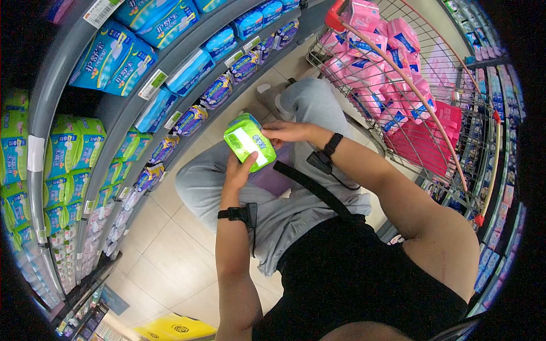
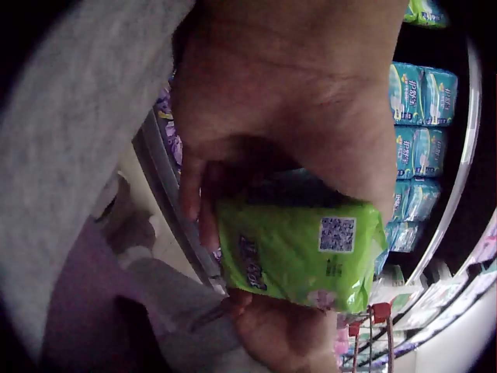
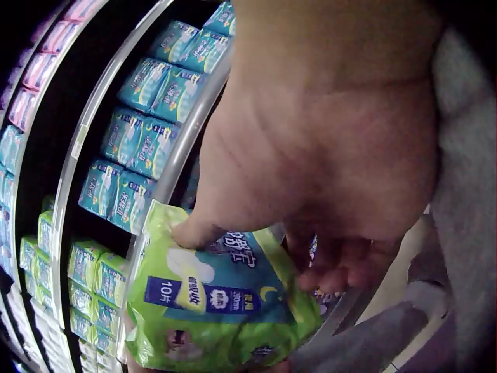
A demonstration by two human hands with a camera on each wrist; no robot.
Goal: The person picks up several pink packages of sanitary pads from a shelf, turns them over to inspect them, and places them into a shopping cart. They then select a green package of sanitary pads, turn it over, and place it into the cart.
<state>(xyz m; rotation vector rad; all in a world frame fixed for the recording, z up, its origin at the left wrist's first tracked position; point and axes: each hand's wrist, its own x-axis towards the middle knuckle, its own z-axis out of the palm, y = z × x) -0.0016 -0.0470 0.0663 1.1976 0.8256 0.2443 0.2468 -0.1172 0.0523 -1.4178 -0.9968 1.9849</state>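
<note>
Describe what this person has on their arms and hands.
Both forearms are bare, with no sleeves or gloves. Behind the left hand a black strap circles the wrist and carries a small black camera. Behind the right hand sits a black wristband, with a second black camera hanging beside it and a thin cable trailing along the forearm.

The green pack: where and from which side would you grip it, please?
Probably its free long edge, coming from the shelves: the green pack is flat, the left hand holds its near end, the right hand the edge toward the cart.
</note>
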